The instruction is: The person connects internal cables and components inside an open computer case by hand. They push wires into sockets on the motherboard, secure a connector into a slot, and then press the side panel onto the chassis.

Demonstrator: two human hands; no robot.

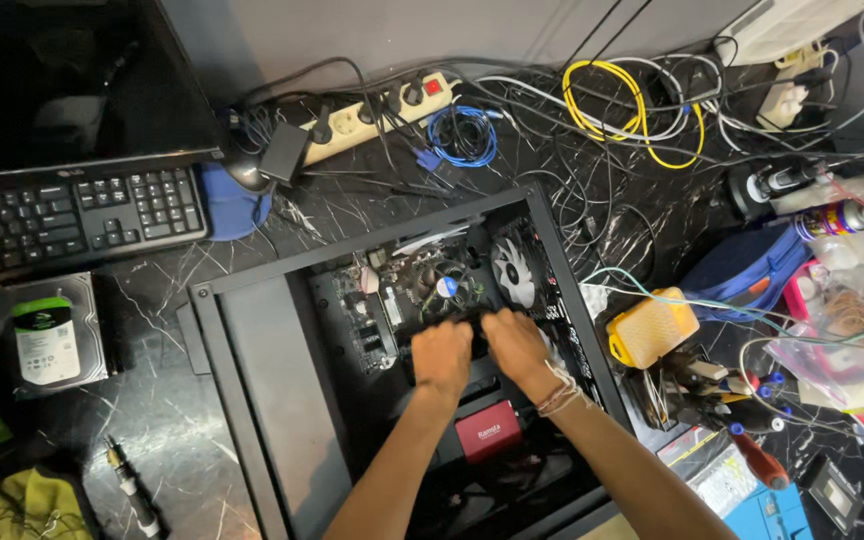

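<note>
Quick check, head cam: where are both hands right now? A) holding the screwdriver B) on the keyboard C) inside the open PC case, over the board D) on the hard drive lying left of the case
C: the left hand and right hand sit side by side inside the open black PC case, gripping a dark part just below the CPU cooler fan; the keyboard, hard drive and screwdriver lie untouched.

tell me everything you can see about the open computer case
The black computer case lies flat on the dark marbled desk, side panel off, turned at a slant. It looks like metal. Inside sit a motherboard, a round cooler fan, a white rear fan and a red box. The left hand and right hand reach into its middle.
</note>
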